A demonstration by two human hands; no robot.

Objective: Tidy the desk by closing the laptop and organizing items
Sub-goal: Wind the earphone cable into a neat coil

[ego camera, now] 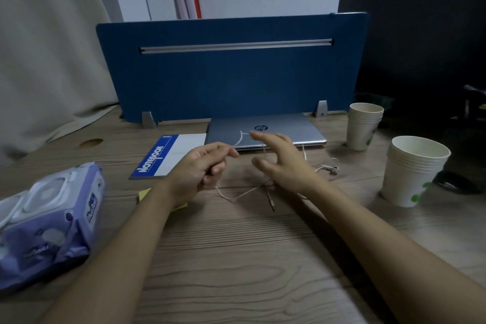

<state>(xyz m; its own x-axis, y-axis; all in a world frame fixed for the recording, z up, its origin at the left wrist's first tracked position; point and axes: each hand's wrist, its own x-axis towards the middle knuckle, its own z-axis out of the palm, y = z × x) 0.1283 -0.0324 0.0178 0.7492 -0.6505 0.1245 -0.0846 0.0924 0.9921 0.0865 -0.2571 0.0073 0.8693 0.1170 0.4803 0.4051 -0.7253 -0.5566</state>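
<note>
A silver laptop (286, 126) lies shut at the back of the wooden desk (236, 258), against the blue divider. In front of it a thin white earphone cable (247, 192) sprawls on the wood, its earbud (330, 168) to the right and its plug (272, 204) toward me. My left hand (202, 168) pinches one strand of the cable, which rises in a loop toward my right hand (278, 158). The fingers of my right hand are spread, with the cable draped over them. A blue and white notebook (171, 155) lies left of the laptop.
A purple pack of wet wipes (50, 221) sits at the left edge. Yellow sticky notes (144, 193) peek out under my left wrist. Two stacks of paper cups (364, 125) (413, 168) stand at the right, near a dark monitor (420, 47). The blue divider (231, 71) closes the back.
</note>
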